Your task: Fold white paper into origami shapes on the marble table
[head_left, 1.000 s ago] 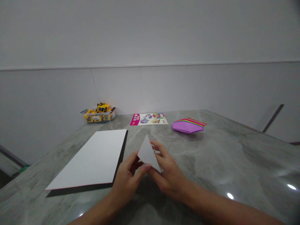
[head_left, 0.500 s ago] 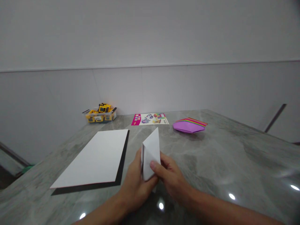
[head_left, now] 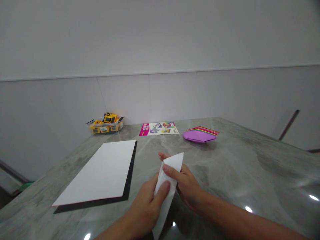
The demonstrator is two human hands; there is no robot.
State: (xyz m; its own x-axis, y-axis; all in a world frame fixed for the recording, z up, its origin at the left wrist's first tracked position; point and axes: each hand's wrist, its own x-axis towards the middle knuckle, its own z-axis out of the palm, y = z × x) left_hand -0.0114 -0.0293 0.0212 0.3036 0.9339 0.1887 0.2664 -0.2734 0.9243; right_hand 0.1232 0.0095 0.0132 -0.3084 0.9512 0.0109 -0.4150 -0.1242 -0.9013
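Observation:
A folded white paper (head_left: 167, 204) is held up above the table, tilted, its pointed upper corner leaning right. My left hand (head_left: 150, 201) grips its left side, the thumb pressed on the near face. From the right, my right hand (head_left: 186, 185) pinches the upper part, thumb in front and fingers behind. One fingertip pokes out past the paper's upper left edge. The back of the paper is hidden. Left of my hands, a stack of white sheets (head_left: 100, 173) lies on a dark board (head_left: 126, 186).
On the grey marbled table (head_left: 237, 173), a purple folded paper piece with rainbow stripes (head_left: 200, 135) lies at right. A printed picture sheet (head_left: 159, 128) is near the wall. At back left stands a clear plastic box (head_left: 106, 128) with yellow toy vehicles (head_left: 110, 118).
The folded paper has tipped right and come lower, its long lower end now showing. My right thumb has moved up the face, and my left thumb now presses its front.

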